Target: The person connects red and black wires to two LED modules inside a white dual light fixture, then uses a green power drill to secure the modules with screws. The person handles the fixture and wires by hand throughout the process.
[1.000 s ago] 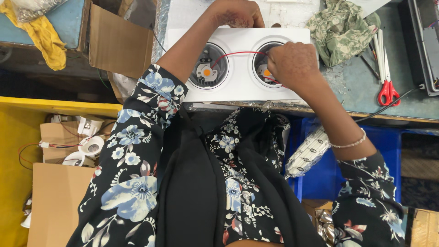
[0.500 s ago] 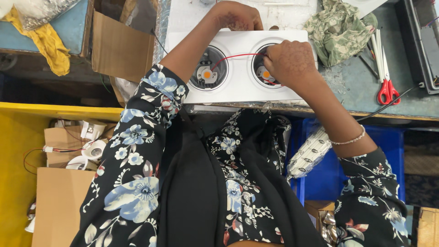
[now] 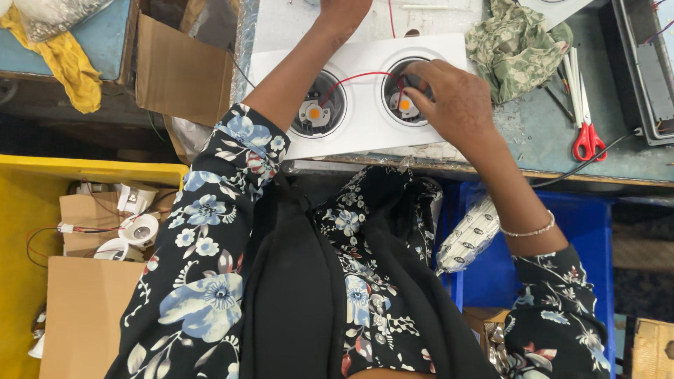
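Observation:
A white double light fixture (image 3: 365, 123) lies flat on the bench with two round openings, each holding a small yellow emitter. A red wire (image 3: 354, 76) arcs from the left opening (image 3: 317, 111) to the right one (image 3: 405, 104). My right hand (image 3: 449, 98) rests over the right opening, its fingertips pinching at the wire end by the emitter. My left hand (image 3: 344, 10) reaches past the fixture's far edge at the top of the frame, mostly cut off, so its grip is hidden.
Red-handled scissors (image 3: 586, 137) and a crumpled green cloth (image 3: 516, 45) lie right of the fixture. An open cardboard box (image 3: 179, 70) stands left. Below the bench edge are a yellow bin (image 3: 28, 210) with small white lamps and a blue crate (image 3: 597, 231).
The view has shifted slightly downward on the fixture. My right hand's fingers have worked a little deeper into the right opening; the left hand stays at the far edge.

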